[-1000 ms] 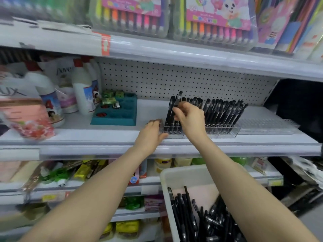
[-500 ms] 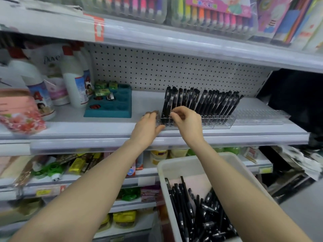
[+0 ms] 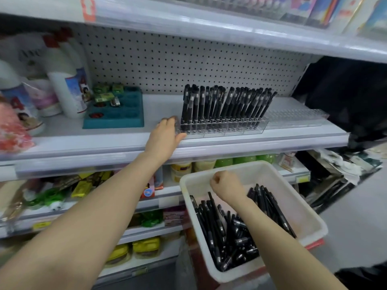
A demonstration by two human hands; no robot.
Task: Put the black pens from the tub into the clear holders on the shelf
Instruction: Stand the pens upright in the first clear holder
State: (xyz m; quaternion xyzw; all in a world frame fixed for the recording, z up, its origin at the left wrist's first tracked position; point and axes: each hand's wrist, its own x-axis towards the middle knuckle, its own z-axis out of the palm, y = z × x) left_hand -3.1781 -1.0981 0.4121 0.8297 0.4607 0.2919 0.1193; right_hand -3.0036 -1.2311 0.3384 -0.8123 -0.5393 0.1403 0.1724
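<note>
A row of black pens [image 3: 226,105] stands tilted in a clear holder [image 3: 222,129] on the middle shelf [image 3: 272,141]. My left hand [image 3: 165,137] grips the holder's left end, thumb on its front edge. A second clear holder [image 3: 293,118] to the right holds no pens. Below, a white tub [image 3: 314,222] contains several loose black pens [image 3: 226,233]. My right hand [image 3: 226,186] hovers over the tub's far end with fingers curled, and I see no pen in it.
A teal tray [image 3: 114,120] with small packets and white bottles [image 3: 67,84] sit left on the same shelf. An upper shelf edge [image 3: 209,24] overhangs it. Lower shelves [image 3: 83,206] carry packaged goods. Dark clutter [image 3: 345,97] lies to the right.
My right hand has left the pens in the holder and dropped down to the tub. My left hand has stayed at the holder's left end.
</note>
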